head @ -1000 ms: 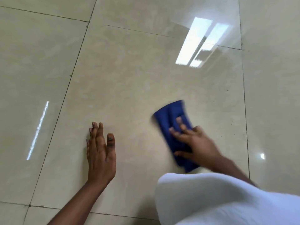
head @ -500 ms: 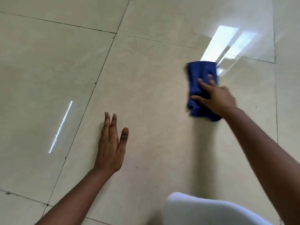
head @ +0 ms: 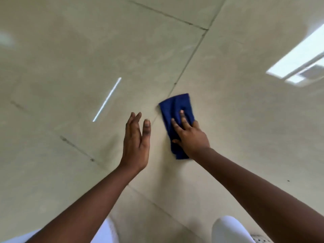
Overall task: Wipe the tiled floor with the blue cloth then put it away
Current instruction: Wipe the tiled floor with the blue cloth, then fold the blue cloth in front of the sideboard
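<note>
A folded dark blue cloth (head: 176, 106) lies flat on the glossy beige tiled floor (head: 249, 130), just right of a grout line (head: 189, 60). My right hand (head: 191, 136) presses down on the cloth's near half, fingers spread over it; the far half shows beyond my fingertips. My left hand (head: 136, 145) is just to the cloth's left, held edge-up with fingers straight, and holds nothing. Whether it touches the floor I cannot tell.
Grout lines cross the floor diagonally, one running under my left forearm. My knees in white clothing (head: 228, 230) sit at the bottom edge. Bright ceiling-light reflections (head: 298, 62) glare at the right and a thin one (head: 107, 99) at the left.
My right hand has swept the cloth back toward me and leftward, up to the grout line. The view has swung, and my left hand now sits close beside the cloth.
</note>
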